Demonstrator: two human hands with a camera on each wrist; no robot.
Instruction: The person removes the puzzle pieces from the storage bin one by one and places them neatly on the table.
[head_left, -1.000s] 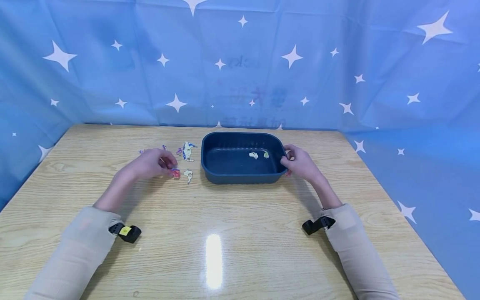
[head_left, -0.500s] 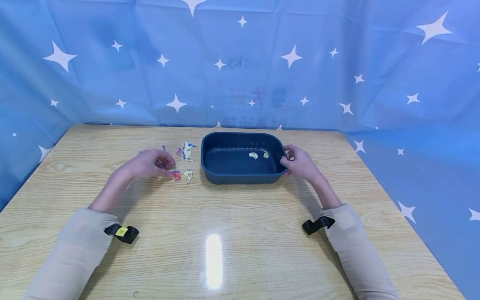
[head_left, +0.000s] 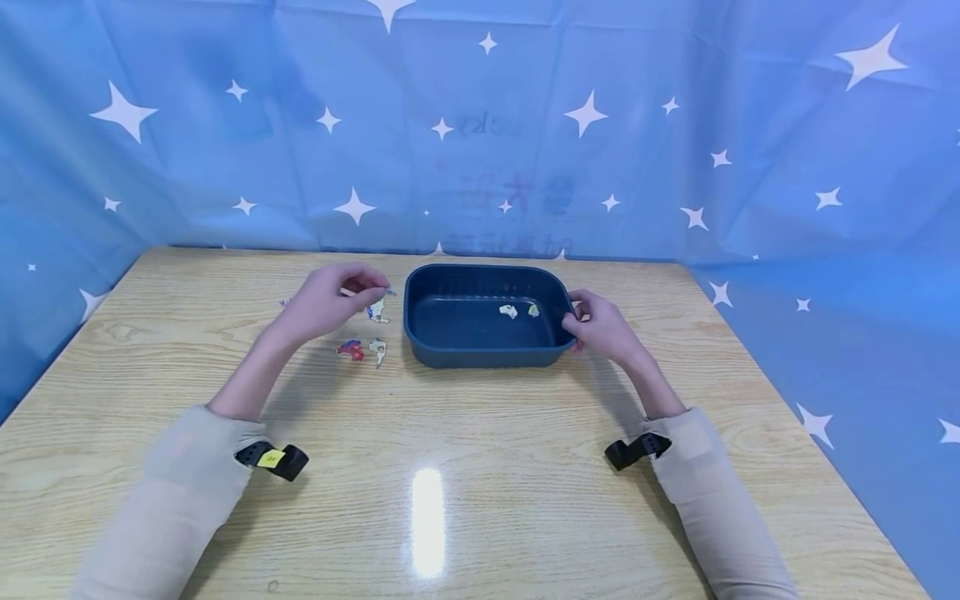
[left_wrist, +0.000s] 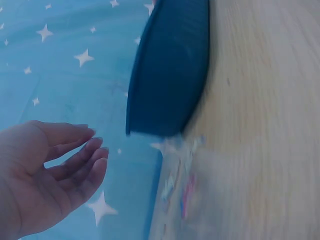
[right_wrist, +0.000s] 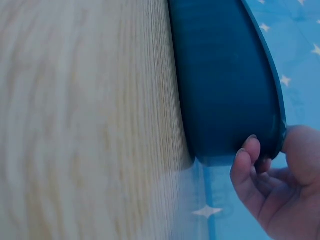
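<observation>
My right hand point(head_left: 603, 325) grips the right end of a dark blue rectangular basin point(head_left: 487, 358), thumb at the rim and fingers against the outer wall in the right wrist view. My left hand point(head_left: 330, 300) hovers left of the basin, fingers loosely bent. In the left wrist view, nothing shows between the thumb and fingers of the left hand point(left_wrist: 60, 175). Just under its fingertips in the head view lies a white-and-blue flat cutout point(head_left: 378, 312), partly hidden. Nearer the front lie a red-and-blue cutout point(head_left: 351, 350) and a white cutout point(head_left: 377, 352).
Inside the basin lie a white piece point(head_left: 508, 311) and a greenish one point(head_left: 533, 310). A small purple piece point(head_left: 284, 302) shows beside the left hand. The wooden table point(head_left: 525, 467) ends at a blue star-patterned curtain point(head_left: 480, 167) behind.
My left hand has left the red-and-blue cutout and moved up and right, over the white-and-blue one. My right hand and the basin stay in place.
</observation>
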